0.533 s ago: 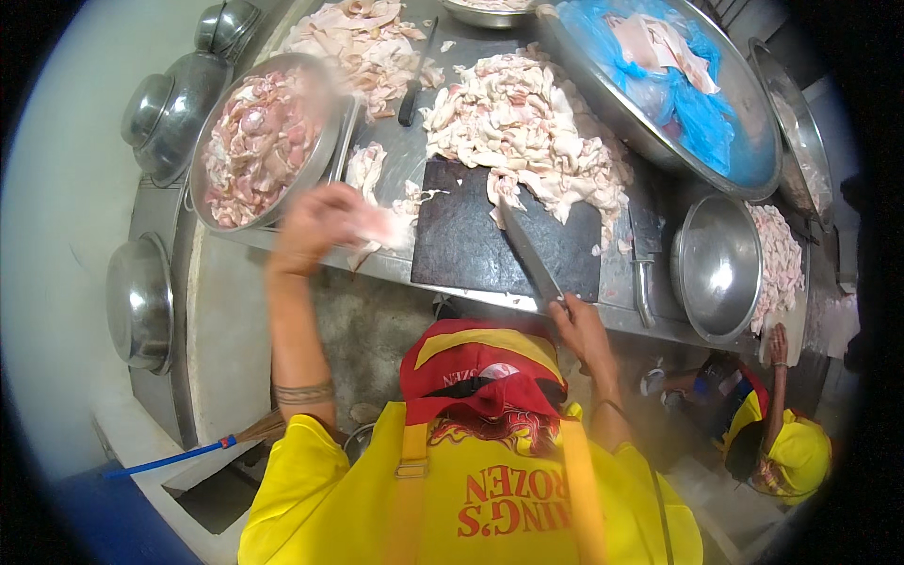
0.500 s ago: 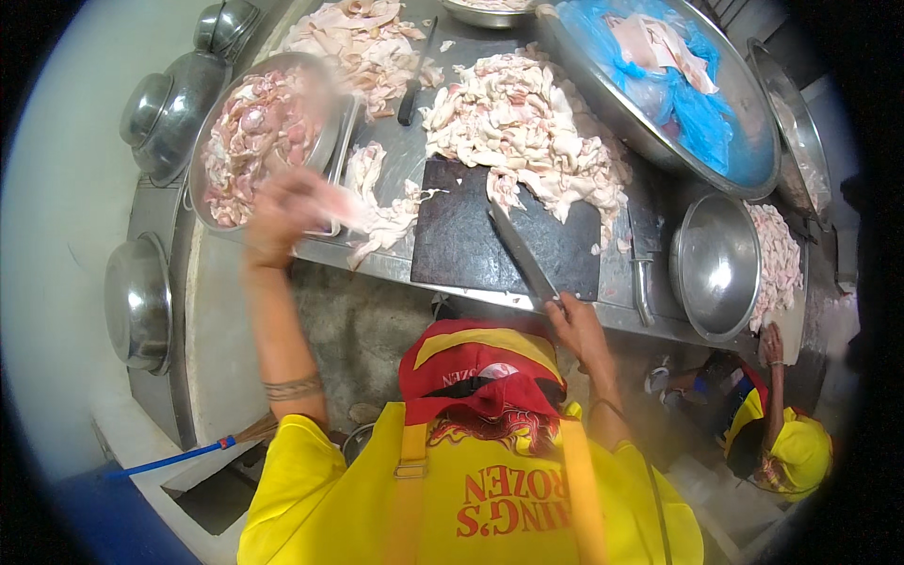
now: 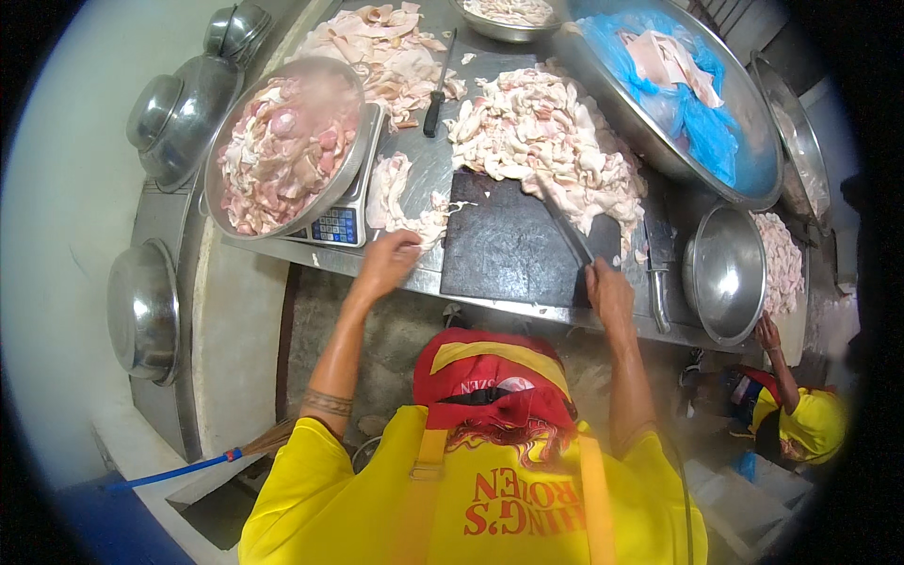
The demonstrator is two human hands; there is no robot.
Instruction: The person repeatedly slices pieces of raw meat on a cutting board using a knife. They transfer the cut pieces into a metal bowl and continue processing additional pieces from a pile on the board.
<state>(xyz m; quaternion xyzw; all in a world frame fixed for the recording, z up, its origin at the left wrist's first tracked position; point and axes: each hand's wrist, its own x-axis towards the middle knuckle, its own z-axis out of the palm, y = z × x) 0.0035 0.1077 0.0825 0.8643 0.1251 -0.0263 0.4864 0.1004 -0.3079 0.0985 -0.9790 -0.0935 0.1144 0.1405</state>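
My right hand [image 3: 612, 287] grips a knife [image 3: 568, 226] by its handle. The blade slants up over the dark cutting board [image 3: 499, 235], its tip at the edge of a heap of pale, fatty meat pieces [image 3: 537, 127]. Left of the board, my left hand [image 3: 386, 266] has its fingers curled at the end of some pale meat strips [image 3: 400, 193] lying on the metal table. A wide metal bowl [image 3: 350, 155] full of pinkish meat rests on a digital scale [image 3: 341, 226], up and left of my left hand.
A second knife [image 3: 436, 104] lies by a far pile of skin pieces [image 3: 377, 47]. Right of the board are a metal-handled cleaver [image 3: 657, 292] and an upright metal bowl [image 3: 725, 273]. A large basin [image 3: 650, 122] holds blue plastic bags. A co-worker [image 3: 805, 419] is at the lower right.
My left hand has come away from the bowl of meat, down and right to the strips beside the board. My right hand still holds the knife, its tip now against the heap.
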